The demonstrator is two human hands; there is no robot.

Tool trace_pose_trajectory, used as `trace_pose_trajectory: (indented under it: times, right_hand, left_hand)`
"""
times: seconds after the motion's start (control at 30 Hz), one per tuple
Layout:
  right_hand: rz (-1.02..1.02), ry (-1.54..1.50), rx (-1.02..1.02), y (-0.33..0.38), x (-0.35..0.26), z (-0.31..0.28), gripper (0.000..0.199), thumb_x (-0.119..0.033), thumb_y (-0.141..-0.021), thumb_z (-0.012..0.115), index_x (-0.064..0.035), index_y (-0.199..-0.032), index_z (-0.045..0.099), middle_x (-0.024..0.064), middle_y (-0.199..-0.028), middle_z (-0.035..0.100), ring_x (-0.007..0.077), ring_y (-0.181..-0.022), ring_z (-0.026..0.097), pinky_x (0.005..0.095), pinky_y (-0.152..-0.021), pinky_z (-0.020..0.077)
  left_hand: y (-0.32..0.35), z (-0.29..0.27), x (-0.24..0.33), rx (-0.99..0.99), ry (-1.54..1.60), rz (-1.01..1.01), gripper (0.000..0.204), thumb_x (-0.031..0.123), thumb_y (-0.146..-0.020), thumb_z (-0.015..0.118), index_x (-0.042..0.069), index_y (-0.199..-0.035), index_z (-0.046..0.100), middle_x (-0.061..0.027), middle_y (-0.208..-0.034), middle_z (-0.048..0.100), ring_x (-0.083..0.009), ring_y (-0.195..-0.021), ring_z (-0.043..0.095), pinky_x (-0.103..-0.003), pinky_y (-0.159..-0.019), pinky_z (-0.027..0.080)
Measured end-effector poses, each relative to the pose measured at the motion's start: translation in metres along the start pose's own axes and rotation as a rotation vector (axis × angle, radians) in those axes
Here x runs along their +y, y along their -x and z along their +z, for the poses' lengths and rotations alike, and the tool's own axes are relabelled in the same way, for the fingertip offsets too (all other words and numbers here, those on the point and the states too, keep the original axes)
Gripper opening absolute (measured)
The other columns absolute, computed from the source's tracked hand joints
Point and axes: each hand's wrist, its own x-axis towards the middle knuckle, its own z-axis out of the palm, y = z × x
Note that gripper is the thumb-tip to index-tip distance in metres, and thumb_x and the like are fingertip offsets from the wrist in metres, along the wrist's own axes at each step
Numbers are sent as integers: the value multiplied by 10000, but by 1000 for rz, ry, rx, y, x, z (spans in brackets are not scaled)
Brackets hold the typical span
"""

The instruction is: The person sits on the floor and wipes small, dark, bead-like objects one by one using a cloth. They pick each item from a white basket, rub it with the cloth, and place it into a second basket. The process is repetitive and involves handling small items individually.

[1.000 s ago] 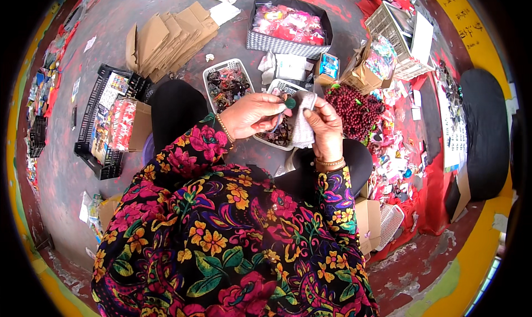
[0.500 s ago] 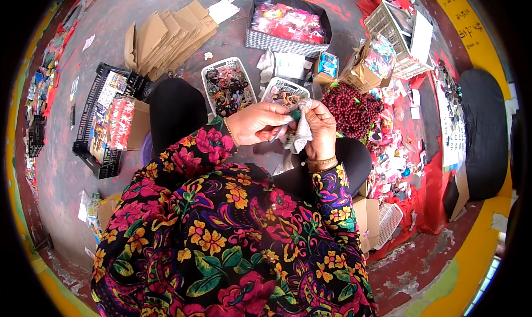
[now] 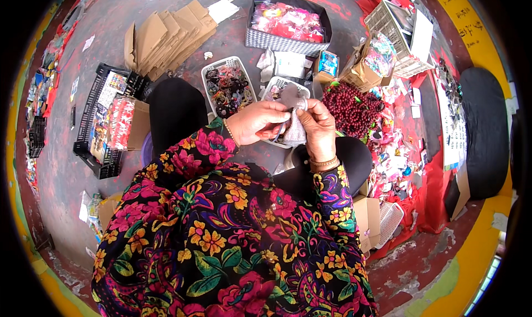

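Observation:
My left hand (image 3: 259,123) and my right hand (image 3: 318,124) meet in front of my chest, both pinching a small white mesh pouch (image 3: 295,129). A small dark piece (image 3: 289,96) sticks up from the pouch's top between my fingertips. Just beyond my hands sit two white plastic baskets: one (image 3: 209,75) filled with dark hair ties, and a second one (image 3: 275,86) mostly hidden behind my hands. My knees in black trousers flank the hands.
A pile of dark red beads (image 3: 351,106) lies to the right. A black-and-white bin (image 3: 258,39) of pink packets stands at the back. Flat cardboard boxes (image 3: 164,36) lie back left, and a black crate (image 3: 91,148) of packets at the left. Mixed trinkets cover the red cloth (image 3: 429,209) on the right.
My hands have moved slightly toward me and to the right, staying together on the pouch. A dark piece now shows above the pouch where a green bit was seen before.

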Motion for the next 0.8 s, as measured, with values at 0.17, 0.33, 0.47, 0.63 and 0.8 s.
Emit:
trace_pose_trajectory:
  times: [0.17,0.33,0.47,0.63,0.8]
  right_hand:
    - [51,-103,62,-1,-6,0,97,-13,-846,527,-26,-927,578,-2,-819,598,59,-721,533,201,-668,443]
    - [-120,-110,202,-3,-34,-21,88,-11,-860,501,-21,-915,570,20,-843,609,74,-735,548,200,-687,440]
    - [-188,-65,182,6,-48,-45,115,-9,-856,500,-10,-954,560,31,-878,606,91,-786,550,222,-756,430]
    - [-342,-280,357,11,-65,-50,148,-41,-877,450,-24,-1018,490,100,-932,580,192,-830,569,327,-796,454]
    - [-303,-480,466,5,-52,-71,237,-129,-866,507,-37,-1084,486,115,-1010,567,235,-896,567,387,-790,469]
  left_hand:
    - [0,-1,5,-49,-141,22,154,158,-892,490,14,-864,539,-6,-608,476,-47,-464,412,-169,-392,272]
    - [-3,-20,20,169,-389,165,201,193,-899,479,14,-902,570,-6,-785,569,-59,-674,498,-191,-569,354]
    - [-5,-48,12,316,-460,199,205,177,-871,519,-3,-894,613,-37,-877,619,-93,-809,532,-226,-739,377]
    - [-22,-78,-15,428,-465,87,174,194,-833,573,40,-889,632,13,-798,595,-49,-719,499,-204,-667,365]
    - [-52,-124,-59,589,-399,-132,110,161,-799,599,53,-821,591,13,-710,551,-73,-624,488,-221,-536,407]
